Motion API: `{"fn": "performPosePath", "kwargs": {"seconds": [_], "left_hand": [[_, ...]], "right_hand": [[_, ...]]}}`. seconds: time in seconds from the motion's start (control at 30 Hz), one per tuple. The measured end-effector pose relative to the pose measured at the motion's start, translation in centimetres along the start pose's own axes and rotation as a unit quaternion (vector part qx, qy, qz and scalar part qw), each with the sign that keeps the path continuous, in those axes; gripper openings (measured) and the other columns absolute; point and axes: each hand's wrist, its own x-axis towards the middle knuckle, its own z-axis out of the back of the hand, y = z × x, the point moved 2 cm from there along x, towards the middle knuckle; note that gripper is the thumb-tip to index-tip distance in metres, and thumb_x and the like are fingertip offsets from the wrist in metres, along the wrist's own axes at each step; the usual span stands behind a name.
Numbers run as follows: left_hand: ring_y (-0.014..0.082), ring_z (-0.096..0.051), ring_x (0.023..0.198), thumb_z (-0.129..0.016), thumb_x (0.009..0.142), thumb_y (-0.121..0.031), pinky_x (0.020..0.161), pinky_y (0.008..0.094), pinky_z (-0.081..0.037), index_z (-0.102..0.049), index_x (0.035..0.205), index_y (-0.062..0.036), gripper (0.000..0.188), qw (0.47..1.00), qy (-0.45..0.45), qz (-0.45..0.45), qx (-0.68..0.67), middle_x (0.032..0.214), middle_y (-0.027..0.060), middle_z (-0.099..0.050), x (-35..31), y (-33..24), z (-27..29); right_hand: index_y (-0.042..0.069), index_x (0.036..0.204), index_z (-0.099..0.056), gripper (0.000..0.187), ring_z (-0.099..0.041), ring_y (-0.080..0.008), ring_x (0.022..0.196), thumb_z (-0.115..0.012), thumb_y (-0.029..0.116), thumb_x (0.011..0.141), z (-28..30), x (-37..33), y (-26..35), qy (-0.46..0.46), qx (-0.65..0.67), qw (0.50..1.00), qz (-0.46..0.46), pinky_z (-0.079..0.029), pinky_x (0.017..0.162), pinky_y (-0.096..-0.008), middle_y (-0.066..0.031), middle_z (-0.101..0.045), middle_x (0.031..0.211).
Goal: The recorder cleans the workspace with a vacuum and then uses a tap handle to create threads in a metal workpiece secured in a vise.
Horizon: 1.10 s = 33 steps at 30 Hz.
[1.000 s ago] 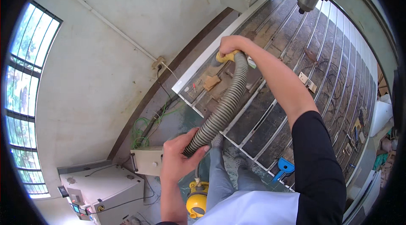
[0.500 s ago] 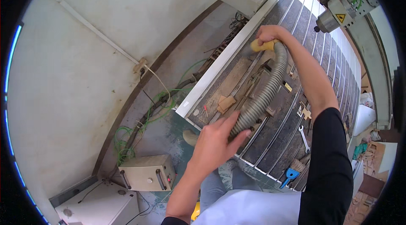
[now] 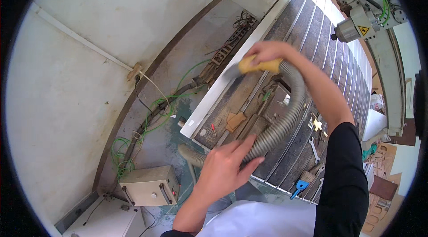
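My right hand [image 3: 267,51] is closed round the yellow handle [image 3: 269,66] of a vacuum hose. A dark nozzle [image 3: 231,73], smeared by motion, points left from the handle over the white edge of the slotted machine bed [image 3: 307,32]. From the handle the grey ribbed hose [image 3: 298,94] arcs down toward me. My left hand [image 3: 226,165] grips the hose near the bed's front edge, thumb and fingers round it. Beneath the hose, dusty metal parts and brown wooden pieces [image 3: 235,121] lie on the bed, beside a small red-handled tool [image 3: 213,128].
A spindle head [image 3: 350,30] hangs at the upper right. On the bed's right lie a wrench [image 3: 314,149] and a blue-handled brush [image 3: 301,185]. Green cables [image 3: 119,152] and a beige metal box [image 3: 150,187] are on the floor to the left.
My right hand has swung the handle left and toward me, bringing the nozzle to the bed's white edge. The hose bends more sharply. My left hand keeps its grip.
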Motion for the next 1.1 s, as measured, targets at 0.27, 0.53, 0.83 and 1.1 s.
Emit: {"fn": "performPosePath", "kwargs": {"seconds": [0.27,0.53,0.83,1.1], "left_hand": [[0.0318,-0.062,0.058,-0.078,0.074,-0.018,0.055,0.0362,-0.049,-0.064,0.114,-0.0001,0.046,0.999,0.012,0.029,0.023,0.073,0.0169,-0.062,1.2,-0.4,-0.4],[0.0355,-0.062,0.067,-0.072,0.082,-0.024,0.059,0.0421,-0.050,-0.059,0.120,-0.0001,0.047,0.992,0.057,-0.060,0.095,0.078,0.0176,-0.061,2.0,-3.1,-6.2],[0.0328,-0.064,0.068,-0.067,0.085,-0.026,0.060,0.0416,-0.052,-0.057,0.121,-0.0009,0.045,0.968,0.118,-0.088,0.204,0.079,0.0141,-0.060,-3.0,-8.1,-13.4],[0.0319,-0.064,0.073,-0.072,0.079,-0.022,0.063,0.0401,-0.052,-0.060,0.120,-0.0042,0.047,0.964,0.105,-0.062,0.235,0.085,0.0136,-0.063,-13.1,-12.3,-21.6]], "right_hand": [[0.001,0.118,-0.065,0.050,-0.066,-0.0251,0.088,-0.066,0.024,0.073,2.6,-2.9,-4.4,-0.167,-0.075,0.965,-0.188,-0.052,0.079,-0.0351,-0.0155,-0.070,0.102],[0.001,0.114,-0.067,0.044,-0.065,-0.0223,0.087,-0.067,0.022,0.076,-0.4,-17.7,-14.0,-0.290,0.140,0.895,-0.308,-0.051,0.076,-0.0331,-0.0150,-0.069,0.101],[-0.008,0.111,-0.062,0.039,-0.066,-0.0248,0.073,-0.067,0.012,0.078,-14.4,-25.8,-19.1,-0.378,0.393,0.780,-0.305,-0.053,0.061,-0.0368,-0.0167,-0.067,0.094],[-0.010,0.104,-0.065,0.040,-0.070,-0.0320,0.085,-0.067,0.017,0.074,-25.5,-31.5,-24.6,-0.489,0.280,0.760,-0.324,-0.055,0.069,-0.0406,-0.0249,-0.068,0.097]]}}
